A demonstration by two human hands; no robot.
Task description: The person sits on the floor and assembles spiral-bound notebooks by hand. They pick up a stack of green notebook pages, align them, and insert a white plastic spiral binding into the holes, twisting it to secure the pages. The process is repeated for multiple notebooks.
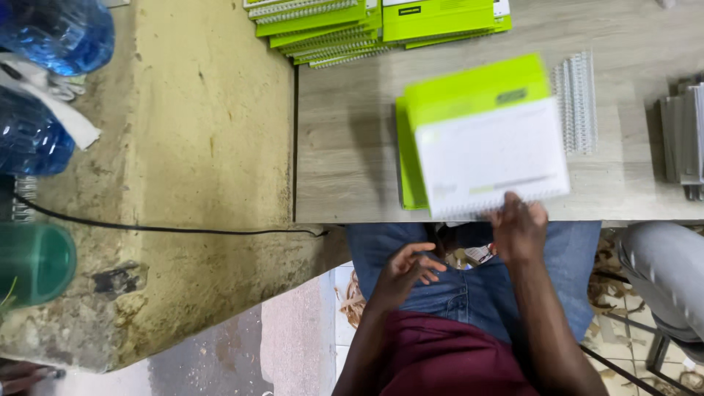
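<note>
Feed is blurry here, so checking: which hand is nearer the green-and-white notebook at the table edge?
Right. The right hand touches the notebook at its near edge. The left hand sits lower, over the lap, apart from it and empty.

Further lime-green spiral notebooks (367, 26) lie fanned at the far edge of the pale wooden table (345, 147), with a bundle of white spiral binding coils (576, 103) nearer the right and grey stacked sheets (686, 139) at the right edge. To the left — across a worn yellowish slab (191, 147) — stand blue water bottles (51, 37), a green cup (33, 264) and a black cable (161, 229).
</note>
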